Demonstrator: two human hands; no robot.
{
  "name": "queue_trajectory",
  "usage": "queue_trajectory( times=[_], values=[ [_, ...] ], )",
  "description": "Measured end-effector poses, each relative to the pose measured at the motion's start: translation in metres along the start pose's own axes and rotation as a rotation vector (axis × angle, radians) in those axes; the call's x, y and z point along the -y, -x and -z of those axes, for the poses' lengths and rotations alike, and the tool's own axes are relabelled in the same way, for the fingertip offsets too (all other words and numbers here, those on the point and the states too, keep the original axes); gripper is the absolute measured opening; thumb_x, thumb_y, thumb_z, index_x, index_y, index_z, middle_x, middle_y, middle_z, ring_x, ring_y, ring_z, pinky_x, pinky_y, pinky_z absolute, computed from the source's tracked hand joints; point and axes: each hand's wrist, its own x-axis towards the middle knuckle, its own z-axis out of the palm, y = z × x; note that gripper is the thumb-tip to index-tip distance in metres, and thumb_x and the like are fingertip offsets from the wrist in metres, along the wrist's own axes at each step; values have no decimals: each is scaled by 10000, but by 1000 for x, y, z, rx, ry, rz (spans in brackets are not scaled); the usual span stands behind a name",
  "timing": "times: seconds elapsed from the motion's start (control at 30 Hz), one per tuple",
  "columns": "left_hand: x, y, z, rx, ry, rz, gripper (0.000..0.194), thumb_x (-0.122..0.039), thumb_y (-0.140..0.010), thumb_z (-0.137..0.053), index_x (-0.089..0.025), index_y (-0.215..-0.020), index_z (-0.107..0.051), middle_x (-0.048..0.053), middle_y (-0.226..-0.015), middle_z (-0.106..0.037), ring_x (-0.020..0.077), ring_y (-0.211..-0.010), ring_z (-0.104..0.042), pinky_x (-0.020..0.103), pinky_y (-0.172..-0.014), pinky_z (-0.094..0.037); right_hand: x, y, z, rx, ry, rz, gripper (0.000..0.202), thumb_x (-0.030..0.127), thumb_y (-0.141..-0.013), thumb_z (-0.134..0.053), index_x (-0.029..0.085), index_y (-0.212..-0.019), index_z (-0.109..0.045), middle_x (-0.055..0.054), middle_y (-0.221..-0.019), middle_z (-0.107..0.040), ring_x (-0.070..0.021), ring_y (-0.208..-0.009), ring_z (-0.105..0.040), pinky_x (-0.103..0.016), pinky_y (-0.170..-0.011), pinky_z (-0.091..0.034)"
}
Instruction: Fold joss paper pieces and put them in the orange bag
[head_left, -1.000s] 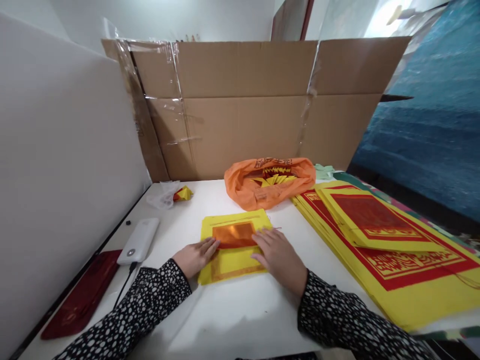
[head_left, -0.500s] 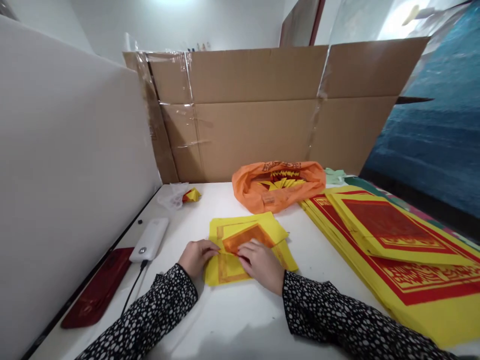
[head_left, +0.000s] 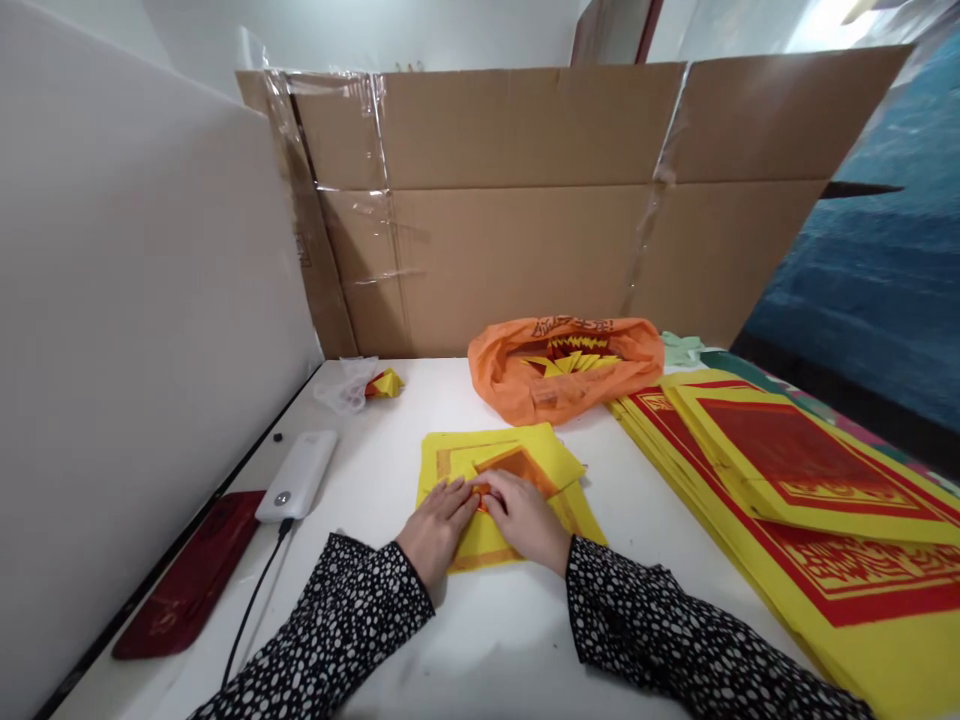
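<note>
A yellow joss paper sheet [head_left: 560,460] with an orange printed panel lies partly folded on other yellow paper sheets [head_left: 480,548] in front of me. My left hand [head_left: 439,522] rests palm down on its left part, fingers stretched out and close together. Right beside it, my right hand [head_left: 527,518] has bent fingers and thumb closed on the folded edge near the middle of the sheet. The fingertips of both hands nearly meet, and they cover part of the fold.
An orange plastic bag [head_left: 495,375] holding folded yellow and red papers stands behind. To the right lies a stack of yellow-and-red printed paper [head_left: 885,630]. A white power bank [head_left: 300,475], red phone [head_left: 191,585] and clear plastic bag [head_left: 346,390] are left. Cardboard [head_left: 510,260] walls the back.
My left hand has moved right, from the sheet's left edge onto the fold, and its fingers have flattened. My right hand stays near the middle. The view has shifted slightly.
</note>
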Motion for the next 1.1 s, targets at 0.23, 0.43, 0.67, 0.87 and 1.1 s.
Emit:
queue_trajectory(
  times=[0.23, 0.43, 0.67, 0.87, 1.1],
  values=[
    [1, 2, -5, 59, 24, -8, 442, -121, -931, -408, -108, -1364, -495, 163, -1409, -520, 291, -1360, -421, 553, -1096, -388, 3, -1, -1, 34, 27, -81, 310, 61, -872, -460, 189, -1107, -615, -34, -895, -679, -173, -799, -620, -280, -757, -472],
    [1, 1, -11, -20, 35, -15, 406, -130, -935, -412, -99, -1321, -532, 173, -1366, -560, 301, -1335, -454, 560, -1079, -407, 3, 0, -1, 34, 67, -96, 312, 49, -861, -456, 186, -1094, -611, -52, -1000, -693, -178, -874, -639, -284, -807, -475],
    [1, -2, -14, -46, 85, 22, 402, -149, -953, -406, -148, -1334, -533, 163, -1362, -565, 288, -1342, -448, 583, -1099, -368, 1, 0, -3, 33, 111, -90, 306, 61, -876, -451, 190, -1103, -610, -53, -1048, -689, -187, -954, -639, -297, -852, -475],
    [1, 0, -11, -41, 89, 68, 456, -126, -928, -401, -148, -1375, -489, 157, -1418, -512, 294, -1377, -395, 581, -1105, -360, 2, 0, -2, 41, 188, -93, 296, 74, -892, -448, 186, -1115, -607, -65, -1066, -683, -196, -987, -633, -310, -877, -471],
    [0, 1, -8, -68, -16, 53, 433, -162, -947, -398, -128, -1369, -491, 157, -1415, -516, 306, -1371, -401, 570, -1102, -373, 4, 1, -1, 45, 198, -97, 296, 77, -901, -438, 191, -1119, -604, -63, -1064, -684, -199, -980, -635, -304, -862, -472]
  ],
)
